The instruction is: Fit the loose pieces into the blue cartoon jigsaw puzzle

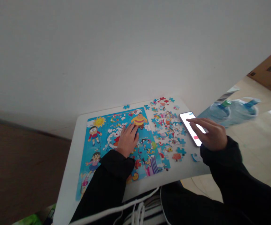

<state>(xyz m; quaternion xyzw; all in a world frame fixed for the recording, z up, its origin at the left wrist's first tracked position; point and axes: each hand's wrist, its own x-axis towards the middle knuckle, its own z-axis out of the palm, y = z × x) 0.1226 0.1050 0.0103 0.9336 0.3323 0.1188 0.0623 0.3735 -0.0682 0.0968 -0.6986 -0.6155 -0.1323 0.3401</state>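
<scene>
My left hand [127,140] lies with fingers spread on a blue cartoon jigsaw puzzle [82,168], over its partly filled middle. Printed figures and a sun show along the puzzle's edges. Over a smartphone [193,132] with a lit white screen, my right hand [211,132] stretches its index finger and thumb toward the upper screen. It holds nothing; whether a fingertip touches the glass I cannot tell. Many loose puzzle pieces [167,123] are spread between the puzzle and the phone. One blue-and-white piece [196,157] sits below the phone.
The white table [66,184] stands against a pale wall [130,53]. On the tiled floor to the right are large clear water bottles [239,111] and a cardboard box [270,72]. White cords [116,208] hang in front of my body.
</scene>
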